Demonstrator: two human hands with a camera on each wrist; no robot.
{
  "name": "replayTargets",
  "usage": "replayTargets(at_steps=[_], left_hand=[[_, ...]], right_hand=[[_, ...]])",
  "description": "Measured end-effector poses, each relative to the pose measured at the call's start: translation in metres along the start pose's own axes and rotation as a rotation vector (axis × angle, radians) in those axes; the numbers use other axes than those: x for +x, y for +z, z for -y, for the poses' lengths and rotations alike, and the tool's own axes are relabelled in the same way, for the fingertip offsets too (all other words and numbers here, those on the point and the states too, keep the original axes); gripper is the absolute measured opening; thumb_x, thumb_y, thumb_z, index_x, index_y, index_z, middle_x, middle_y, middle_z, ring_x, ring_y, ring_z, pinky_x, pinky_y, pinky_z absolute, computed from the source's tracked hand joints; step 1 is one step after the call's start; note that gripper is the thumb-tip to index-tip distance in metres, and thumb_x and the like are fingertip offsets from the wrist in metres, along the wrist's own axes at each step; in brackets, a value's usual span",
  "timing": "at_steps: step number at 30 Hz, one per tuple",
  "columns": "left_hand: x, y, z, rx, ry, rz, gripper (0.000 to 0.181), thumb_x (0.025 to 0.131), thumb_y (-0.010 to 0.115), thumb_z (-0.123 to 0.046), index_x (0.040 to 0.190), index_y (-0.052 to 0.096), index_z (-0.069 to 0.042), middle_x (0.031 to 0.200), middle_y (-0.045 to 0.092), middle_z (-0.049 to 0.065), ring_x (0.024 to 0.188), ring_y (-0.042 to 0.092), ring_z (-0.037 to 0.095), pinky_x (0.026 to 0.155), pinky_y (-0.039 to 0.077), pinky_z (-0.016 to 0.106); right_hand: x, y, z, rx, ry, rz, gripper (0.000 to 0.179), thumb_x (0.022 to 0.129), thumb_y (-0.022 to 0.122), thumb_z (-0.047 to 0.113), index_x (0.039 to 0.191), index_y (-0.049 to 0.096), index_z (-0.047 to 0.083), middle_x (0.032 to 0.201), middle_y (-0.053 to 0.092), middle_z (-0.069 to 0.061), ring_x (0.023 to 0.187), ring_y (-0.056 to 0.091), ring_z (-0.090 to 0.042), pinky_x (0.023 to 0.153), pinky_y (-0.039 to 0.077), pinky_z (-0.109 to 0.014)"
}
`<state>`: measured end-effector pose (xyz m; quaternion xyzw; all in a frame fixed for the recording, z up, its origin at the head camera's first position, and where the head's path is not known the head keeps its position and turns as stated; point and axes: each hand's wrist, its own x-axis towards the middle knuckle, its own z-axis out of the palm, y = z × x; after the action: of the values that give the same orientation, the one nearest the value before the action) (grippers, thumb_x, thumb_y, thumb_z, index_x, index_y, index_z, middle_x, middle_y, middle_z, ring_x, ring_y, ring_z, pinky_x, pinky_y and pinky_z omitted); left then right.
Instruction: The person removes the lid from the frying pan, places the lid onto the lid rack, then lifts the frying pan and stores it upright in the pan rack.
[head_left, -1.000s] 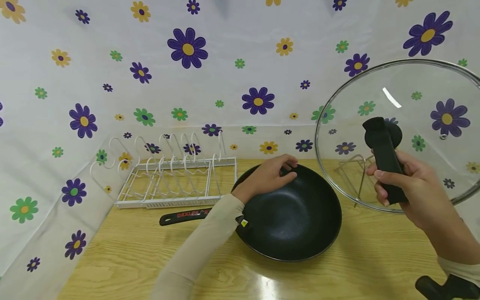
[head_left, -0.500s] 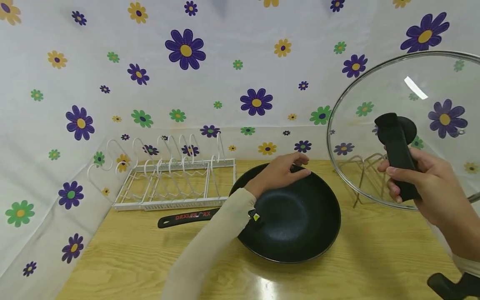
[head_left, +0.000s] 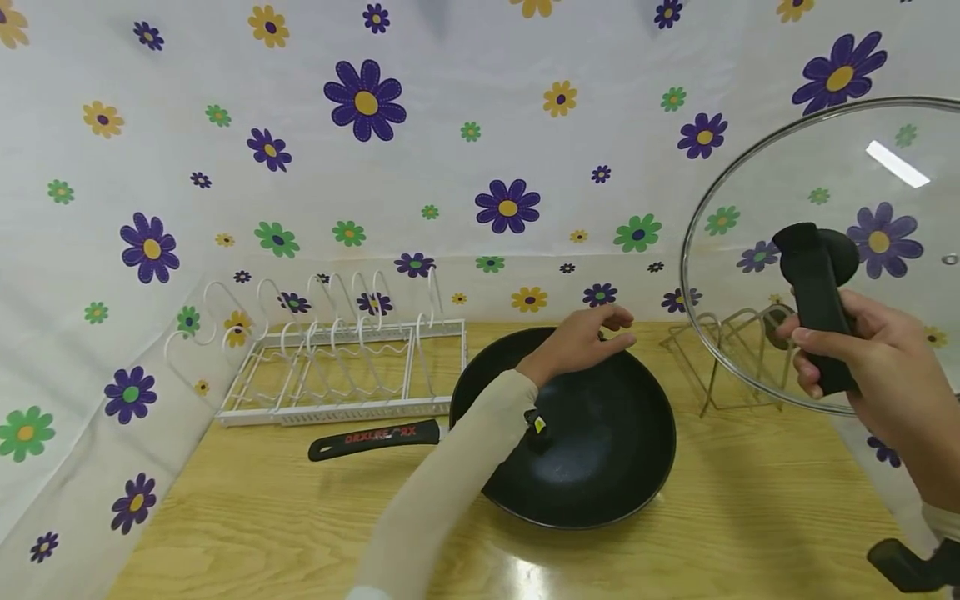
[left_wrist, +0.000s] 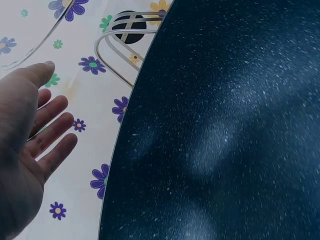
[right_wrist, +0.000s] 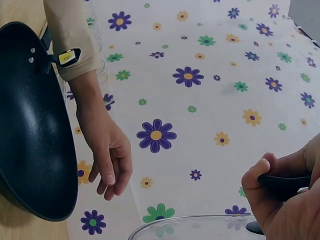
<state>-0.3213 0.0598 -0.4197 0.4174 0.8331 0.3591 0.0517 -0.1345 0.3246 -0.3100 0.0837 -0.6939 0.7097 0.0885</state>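
Farther right than a second ago, the round clear-glass lid with a steel rim [head_left: 757, 192] now stands tilted up, well above the surface [head_left: 300, 533], the fingers of my right hand [head_left: 885, 358] curled round its black bar handle [head_left: 821, 312], thumb laid across it. Also shifted right, my left hand [head_left: 581, 339] hangs by the far edge of the wide black frying pan [head_left: 592, 450], fingers loosely bent and thumb apart. That pan rests on the wood-grain surface, its red-lettered black handle [head_left: 375, 439] pointing left in front of the white wire rack [head_left: 360, 412].
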Motion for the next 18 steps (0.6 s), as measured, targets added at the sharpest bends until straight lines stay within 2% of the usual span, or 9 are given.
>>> replayTargets(at_steps=[8,18], left_hand=[[0.016,0.009,-0.002,-0.006,0.002,-0.003,0.04,0.105,0.06,-0.032,0.137,0.058,-0.009,0.134,0.064,0.005,0.121,0.06,0.015,0.104,0.047,0.021],[0.032,0.023,-0.007,-0.022,0.018,-0.014,0.04,0.106,0.059,-0.03,0.139,0.059,-0.009,0.138,0.064,0.004,0.127,0.059,0.015,0.105,0.044,0.018]], right_hand=[[-0.001,-0.008,0.002,-0.006,0.01,-0.034,0.027,0.103,0.053,-0.004,0.127,0.053,0.008,0.092,0.064,-0.005,0.055,0.05,-0.02,0.046,0.046,-0.028],[-0.004,-0.018,-0.002,-0.087,-0.012,-0.075,0.027,0.103,0.053,-0.006,0.123,0.056,0.012,0.09,0.066,-0.002,0.055,0.051,-0.019,0.046,0.046,-0.028]])
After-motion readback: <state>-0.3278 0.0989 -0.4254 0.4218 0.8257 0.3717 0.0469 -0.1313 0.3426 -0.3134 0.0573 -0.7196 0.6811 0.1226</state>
